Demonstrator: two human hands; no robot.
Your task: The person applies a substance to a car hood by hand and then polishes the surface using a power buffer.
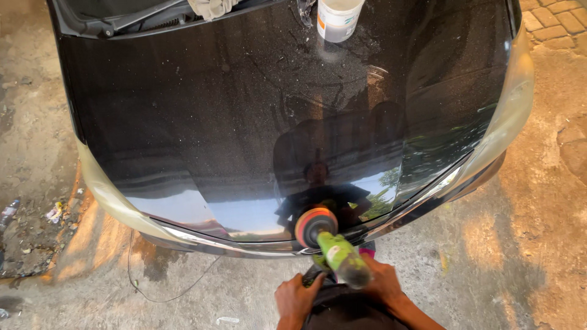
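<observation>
Lime-green polisher with orange pad (on the black hood), fingers of both hands clenched around it.

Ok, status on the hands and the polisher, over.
Right hand gripping green polisher; left hand on its rear. Orange pad at black hood's front edge. White tub far up hood, not in the way.

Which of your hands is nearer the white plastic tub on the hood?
Right, only slightly. The right hand grips the rear of the green handheld polisher, below the white plastic tub at the black hood's far edge; the left hand sits lower and further left.
</observation>
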